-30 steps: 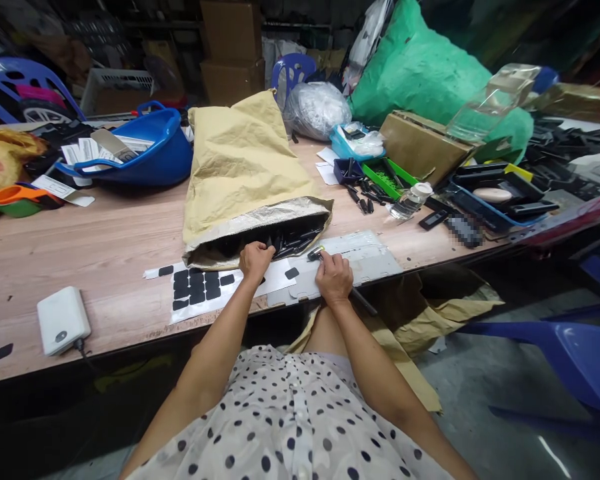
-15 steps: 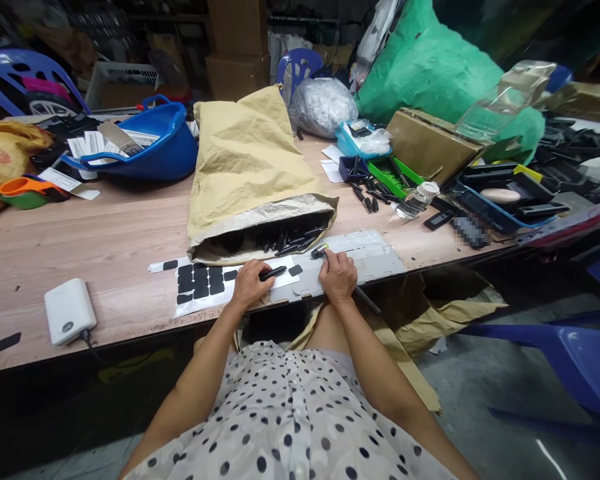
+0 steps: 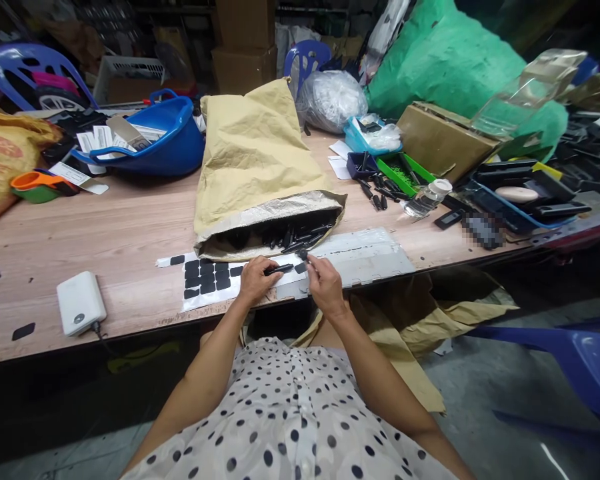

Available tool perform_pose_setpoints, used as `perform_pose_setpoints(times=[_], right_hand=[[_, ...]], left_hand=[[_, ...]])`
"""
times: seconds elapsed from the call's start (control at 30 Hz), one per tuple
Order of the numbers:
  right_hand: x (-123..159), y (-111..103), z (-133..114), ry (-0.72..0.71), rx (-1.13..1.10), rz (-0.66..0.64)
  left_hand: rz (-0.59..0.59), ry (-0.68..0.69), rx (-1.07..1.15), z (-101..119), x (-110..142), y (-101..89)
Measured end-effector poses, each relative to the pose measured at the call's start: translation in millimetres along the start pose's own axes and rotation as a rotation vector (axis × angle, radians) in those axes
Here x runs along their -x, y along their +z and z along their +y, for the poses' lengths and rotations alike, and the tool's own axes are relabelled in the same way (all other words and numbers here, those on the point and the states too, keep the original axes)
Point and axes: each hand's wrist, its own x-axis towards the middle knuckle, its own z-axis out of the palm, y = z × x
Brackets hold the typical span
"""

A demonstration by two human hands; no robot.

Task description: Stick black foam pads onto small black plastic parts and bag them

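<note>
My left hand (image 3: 257, 280) is closed around the back end of a slim black pen-shaped piece (image 3: 280, 269), which points right over a white sheet. From the right, my right hand (image 3: 325, 283) grips a small hammer; its dark head (image 3: 303, 255) is just above and to the right of the piece's tip, and its handle is hidden by my hand and forearm. The white sheet (image 3: 177, 305) carries rows of black rounded squares (image 3: 207, 277). Beneath my hands lies a grey flat board (image 3: 375, 250). Behind them, a tan paper sack (image 3: 255, 160) opens toward me with many black pieces inside.
At left are a white power bank (image 3: 81, 303) with a cable and a blue basin (image 3: 170, 140) of small boxes. To the right stand a green tray (image 3: 405, 175), a clear bottle (image 3: 429, 198) and a cardboard box (image 3: 445, 140). The table's front edge runs close to my lap.
My right hand has moved left with the hammer, bringing its head close to the black piece's tip. The hammer handle no longer shows. My left hand keeps its hold; the view has shifted slightly.
</note>
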Motion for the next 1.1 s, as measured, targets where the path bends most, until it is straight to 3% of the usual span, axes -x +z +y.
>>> perform_pose_setpoints(times=[0.27,0.4,0.63,0.77,0.93,1.1], right_hand=[[7.4,1.1,-29.5,-0.077,-0.033,-0.113],[8.1,1.2,-26.5,-0.079,0.013,-0.167],[5.6,-6.5,-20.8,-0.036,-0.017,-0.055],[9.3,-3.2,-19.1,-0.043,-0.003,-0.089],[5.4,-6.3,-4.1,0.015,0.062,-0.029],[-9.5,-20.5,32.5,0.15,0.3,-0.01]], left_hand=[[0.016,0.002,-0.028,-0.6,-1.2,5.8],[0.026,0.005,-0.035,-1.8,-1.3,7.4],[0.036,0.038,-0.005,-5.2,-1.5,9.4],[0.038,0.029,-0.012,-4.3,-1.5,8.6],[0.039,0.025,-0.021,-0.2,-0.4,6.7],[0.044,0.017,-0.044,1.3,0.4,7.3]])
